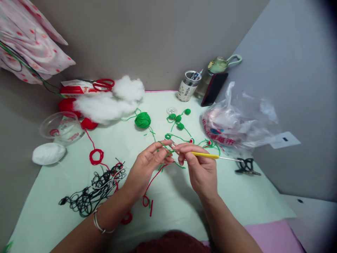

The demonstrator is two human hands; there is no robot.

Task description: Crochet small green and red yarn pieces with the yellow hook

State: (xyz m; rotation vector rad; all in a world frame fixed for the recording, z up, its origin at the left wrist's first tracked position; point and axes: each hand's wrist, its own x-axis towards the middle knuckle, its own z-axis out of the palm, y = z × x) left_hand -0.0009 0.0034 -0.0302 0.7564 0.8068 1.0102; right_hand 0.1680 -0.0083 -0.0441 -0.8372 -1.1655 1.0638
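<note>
My right hand (201, 168) grips a crochet hook (205, 155) with a yellow handle; its metal tip points left. Closed fingers of my left hand (147, 165) pinch green yarn (165, 144), which loops around them near the hook's tip. Whether a small worked piece sits between the fingertips is hard to make out. A red yarn tail (156, 175) hangs below the hands. Beyond them lies a green yarn ball (142, 120), its strand running toward my left hand. Small green crocheted pieces (179, 118) and red-and-green ones (209, 143) rest past my right hand.
At the left are a tangle of black yarn (89, 196), a white yarn ball (48, 153), a clear plastic tub (60, 128) and white stuffing (105, 107). Red scissors (104, 84) lie behind. A pen can (188, 88), phone (214, 89), bottle (218, 65), plastic bag (237, 119) and black clip (246, 166) stand right.
</note>
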